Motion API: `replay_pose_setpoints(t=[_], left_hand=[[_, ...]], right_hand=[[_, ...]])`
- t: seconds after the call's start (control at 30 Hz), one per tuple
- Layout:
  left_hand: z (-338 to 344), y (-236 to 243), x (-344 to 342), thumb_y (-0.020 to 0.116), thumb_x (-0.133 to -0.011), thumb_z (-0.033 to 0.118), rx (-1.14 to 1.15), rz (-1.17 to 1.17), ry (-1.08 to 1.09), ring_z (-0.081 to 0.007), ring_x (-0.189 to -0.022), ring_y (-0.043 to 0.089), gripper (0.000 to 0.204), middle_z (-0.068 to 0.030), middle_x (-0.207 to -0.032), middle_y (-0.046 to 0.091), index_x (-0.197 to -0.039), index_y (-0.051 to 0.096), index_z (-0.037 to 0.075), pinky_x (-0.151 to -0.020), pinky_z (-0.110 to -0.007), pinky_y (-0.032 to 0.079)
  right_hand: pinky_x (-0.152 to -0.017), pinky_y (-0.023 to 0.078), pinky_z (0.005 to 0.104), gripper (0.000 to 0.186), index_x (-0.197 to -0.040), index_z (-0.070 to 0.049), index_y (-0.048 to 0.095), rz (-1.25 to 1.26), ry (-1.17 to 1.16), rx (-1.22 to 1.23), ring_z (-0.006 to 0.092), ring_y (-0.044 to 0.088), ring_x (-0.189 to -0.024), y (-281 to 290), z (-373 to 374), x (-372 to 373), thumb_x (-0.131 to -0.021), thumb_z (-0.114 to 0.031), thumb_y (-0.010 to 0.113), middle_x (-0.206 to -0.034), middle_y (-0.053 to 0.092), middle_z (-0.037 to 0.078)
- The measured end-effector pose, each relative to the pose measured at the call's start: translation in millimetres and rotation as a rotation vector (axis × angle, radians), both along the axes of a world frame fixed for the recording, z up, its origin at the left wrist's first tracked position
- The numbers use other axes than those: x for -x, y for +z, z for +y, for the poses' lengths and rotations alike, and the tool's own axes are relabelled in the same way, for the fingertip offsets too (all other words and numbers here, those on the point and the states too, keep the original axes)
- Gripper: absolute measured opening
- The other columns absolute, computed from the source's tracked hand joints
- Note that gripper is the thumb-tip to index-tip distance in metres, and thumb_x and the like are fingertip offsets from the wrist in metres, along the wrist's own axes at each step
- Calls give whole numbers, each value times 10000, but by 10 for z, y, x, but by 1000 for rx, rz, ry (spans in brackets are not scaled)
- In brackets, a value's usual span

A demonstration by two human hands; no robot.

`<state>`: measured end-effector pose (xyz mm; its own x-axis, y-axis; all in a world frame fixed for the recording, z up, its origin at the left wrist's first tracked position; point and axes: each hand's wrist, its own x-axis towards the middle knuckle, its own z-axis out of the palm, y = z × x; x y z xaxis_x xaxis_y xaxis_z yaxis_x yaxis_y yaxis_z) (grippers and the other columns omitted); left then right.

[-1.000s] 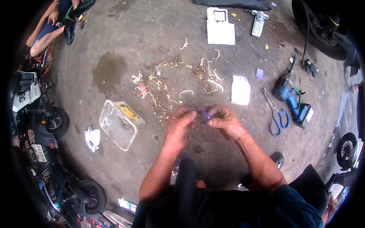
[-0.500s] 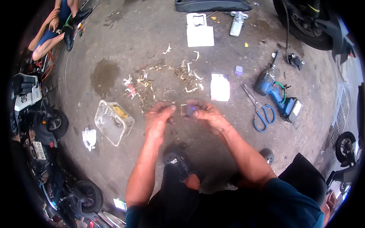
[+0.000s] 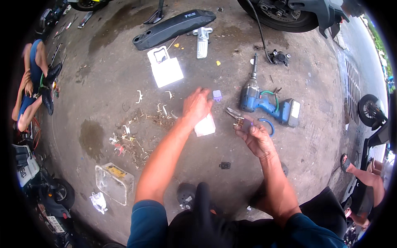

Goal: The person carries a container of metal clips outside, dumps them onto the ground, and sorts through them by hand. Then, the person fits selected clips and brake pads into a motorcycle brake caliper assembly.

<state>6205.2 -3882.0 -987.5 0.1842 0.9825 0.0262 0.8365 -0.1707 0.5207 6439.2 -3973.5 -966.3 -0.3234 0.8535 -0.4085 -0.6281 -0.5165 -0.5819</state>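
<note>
My right hand [image 3: 257, 138] pinches a small purple brake pad [image 3: 247, 125] with brassy metal at its left side, held over the blue-handled scissors [image 3: 233, 112]. The hand hides part of the scissors. My left hand [image 3: 197, 105] reaches over the upper edge of a white packet [image 3: 205, 126], its fingers bent and slightly apart, with nothing visible in them. Just right of those fingers, a second purple pad [image 3: 217, 95] lies on the ground. A small dark metal piece [image 3: 224, 165] rests on the ground nearer to me.
A blue cordless impact wrench [image 3: 269, 105] lies at right, a brake caliper [image 3: 280, 57] beyond it. Scattered metal clips [image 3: 142, 120] and a clear plastic tub [image 3: 115, 182] lie left. White packaging [image 3: 167, 72], a silver part [image 3: 202, 43] and a black swingarm-like part [image 3: 175, 29] lie farther off.
My hands have moved apart: the left went forward over the white packet, the right moved right with the brake pad. The view has swung to the right.
</note>
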Motion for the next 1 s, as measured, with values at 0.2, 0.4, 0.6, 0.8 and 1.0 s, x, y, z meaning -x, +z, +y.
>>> replay_pose_setpoints(t=[0.2,0.4,0.6,0.8,1.0], left_hand=[[345,-31,-440,649,-799,244,230,226,-59,-372,-937,645,345,-227,-1076,615,-1044,610,4,-786,-458,526],[420,-73,-391,598,-757,160,250,266,-13,-380,-929,648,313,-243,-1006,638,-1030,610,7,-792,-453,523],[-4,201,7,616,-731,96,394,-466,180,-284,-825,660,346,-177,-931,661,-1053,578,-24,-735,-378,532],[-1202,471,356,671,-821,102,480,-1582,635,-166,-666,596,208,-103,-863,653,-985,603,-6,-603,-301,504],[-1628,606,516,623,-914,146,237,-1300,783,-128,-664,587,204,-86,-867,660,-1035,623,-18,-602,-260,489]], right_hand=[[-951,479,377,679,-1268,0,500,10,-142,73,297,597,-1089,-7,-118,-64,-725,-263,812,-1160,605,148],[-990,441,411,704,-1291,12,467,113,-189,111,292,570,-1124,-21,-159,97,-740,-272,801,-1170,603,124],[-985,443,400,695,-1306,2,466,152,-171,166,287,569,-1121,-12,-151,305,-747,-242,798,-1178,596,122],[-933,472,348,636,-1281,-17,514,-99,13,9,231,571,-1083,211,-126,779,-733,-152,806,-1158,592,92],[-910,478,307,614,-1272,-8,514,-418,277,-152,182,558,-1061,433,-200,1205,-726,-39,794,-1143,582,89]])
